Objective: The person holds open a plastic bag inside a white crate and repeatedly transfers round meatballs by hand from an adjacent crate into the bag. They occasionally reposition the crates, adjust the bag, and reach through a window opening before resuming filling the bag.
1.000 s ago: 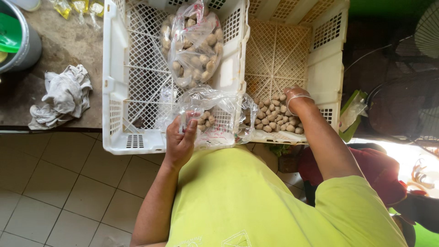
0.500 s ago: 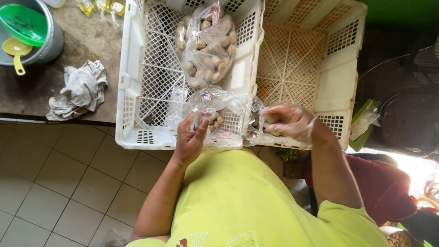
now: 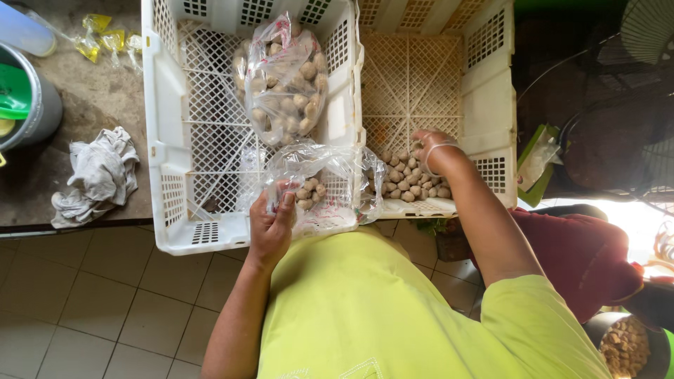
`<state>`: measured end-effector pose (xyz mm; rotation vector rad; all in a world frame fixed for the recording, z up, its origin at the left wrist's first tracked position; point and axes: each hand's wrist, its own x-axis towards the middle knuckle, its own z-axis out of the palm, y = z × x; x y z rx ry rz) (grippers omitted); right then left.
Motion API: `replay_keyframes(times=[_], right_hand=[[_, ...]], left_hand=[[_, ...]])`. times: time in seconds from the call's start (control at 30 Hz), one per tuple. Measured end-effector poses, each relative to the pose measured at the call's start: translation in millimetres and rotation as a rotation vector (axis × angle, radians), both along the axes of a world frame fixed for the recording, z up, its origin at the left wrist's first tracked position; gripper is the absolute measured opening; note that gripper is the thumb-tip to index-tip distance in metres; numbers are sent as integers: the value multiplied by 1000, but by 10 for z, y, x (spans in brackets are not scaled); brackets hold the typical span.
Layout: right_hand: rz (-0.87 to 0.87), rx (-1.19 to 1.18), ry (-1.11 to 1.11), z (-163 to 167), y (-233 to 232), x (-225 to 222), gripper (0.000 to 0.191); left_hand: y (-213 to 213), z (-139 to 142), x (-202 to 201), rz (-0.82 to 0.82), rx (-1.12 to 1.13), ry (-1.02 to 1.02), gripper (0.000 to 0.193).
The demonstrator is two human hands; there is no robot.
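My left hand [image 3: 272, 223] grips the edge of a clear plastic bag [image 3: 314, 184] that holds a few small round brown balls. The bag rests at the near end of the left white crate [image 3: 163, 147]. My right hand [image 3: 431, 149], in a thin clear glove, reaches into the right white crate [image 3: 491, 91] and touches the pile of loose brown balls [image 3: 411, 181] at its near end. A filled, tied bag of the same balls [image 3: 284, 81] lies further back in the left crate.
A crumpled grey cloth [image 3: 98, 175] lies on the worn counter left of the crates. A grey pot with a green lid [image 3: 24, 105] stands at the far left, small yellow packets [image 3: 102, 42] behind it. Tiled floor [image 3: 84, 302] lies below; a red object [image 3: 583, 253] sits at right.
My right hand went from the bag's mouth back into the right crate's pile of balls. My left hand kept its hold on the bag. The view shifted slightly.
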<state>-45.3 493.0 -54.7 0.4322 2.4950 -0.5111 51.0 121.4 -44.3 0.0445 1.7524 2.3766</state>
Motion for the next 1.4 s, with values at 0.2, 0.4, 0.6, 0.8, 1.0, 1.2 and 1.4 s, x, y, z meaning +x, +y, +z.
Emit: replay_keyframes(times=[0.2,0.4,0.6,0.8,1.0,1.2,1.4], right_hand=[[382,241,26,-263,7,-38,21],[328,130,174,-280,-82,-144,17],[-131,-1176,328,234,73,107,15],[266,-1049,146,702,-495,409,39],[-47,-427,215,743,-191,-36,38],[330,139,-8,-34,70,-40,34],[546,225,34,-195,50,-103,39]], left_hand=[[16,17,-13,1,-10,-2,23],[23,50,-16,46,-96,68,21],[-23,29,-28,58,-103,73,22],[44,-56,-38,72,22,17,21],[42,-41,-3,47,85,41,22],[42,-32,-1,88,-10,79,21],[73,2,-33,112,-56,120,21]])
